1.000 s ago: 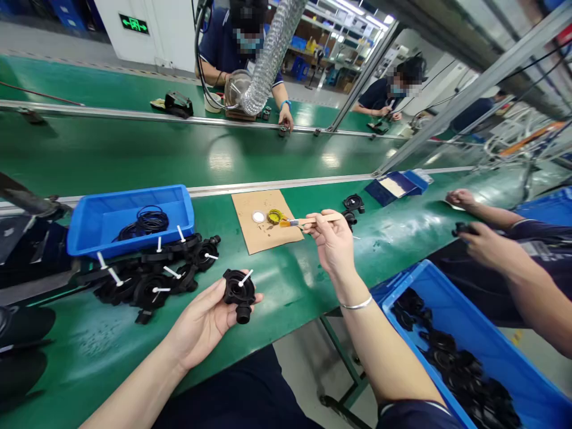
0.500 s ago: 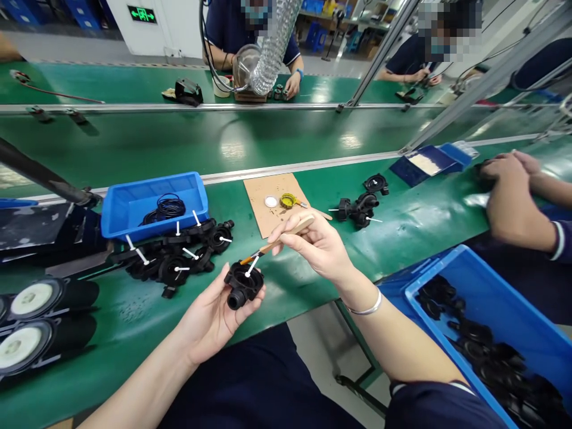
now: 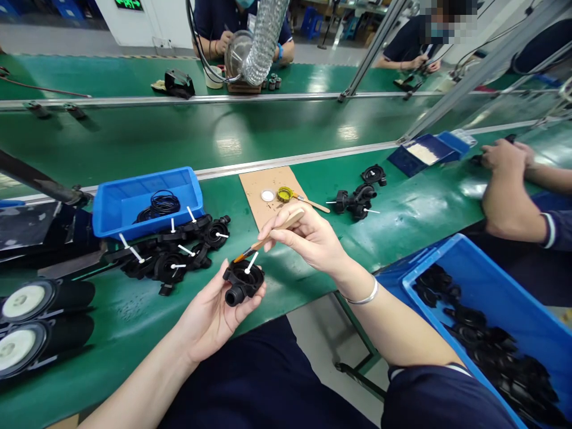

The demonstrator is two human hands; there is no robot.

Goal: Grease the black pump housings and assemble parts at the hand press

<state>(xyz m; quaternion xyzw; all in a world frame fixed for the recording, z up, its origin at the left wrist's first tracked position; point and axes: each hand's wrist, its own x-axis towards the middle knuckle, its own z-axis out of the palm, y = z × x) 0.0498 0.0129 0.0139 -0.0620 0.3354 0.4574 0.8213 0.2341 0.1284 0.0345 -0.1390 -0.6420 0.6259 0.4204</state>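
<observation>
1. Head view, left hand (image 3: 214, 319): palm up, fingers and thumb gripping a round black plastic housing (image 3: 245, 286) with a ribbed spout. Piece sits above the green bench, near the bench's front edge, cavity up, spout toward the wearer.

2. Head view, right hand (image 3: 308, 238): pinching a flat wooden-handled brush (image 3: 259, 244) with orange bristles, pen-fashion. Bristle tip at the housing's far-left rim; touching or just over it, cannot tell.

3. Step, as judged: brushing round that rim. Best done with a light pinch and short strokes along the curve, the left fingers turning the piece rather than the right wrist twisting.

4. A slim white plastic pin (image 3: 252, 263) slants up from the cavity, close by the brush. Worth steering bristles around it; a knock could shift it.

5. Left fingertips wrap the side; sensible to hold them below the brushed edge.

6. Small round yellow-rimmed tin (image 3: 285, 194) on brown cardboard (image 3: 255, 205), beyond the right hand. If it feeds the brush, small loads should avoid drips.
</observation>
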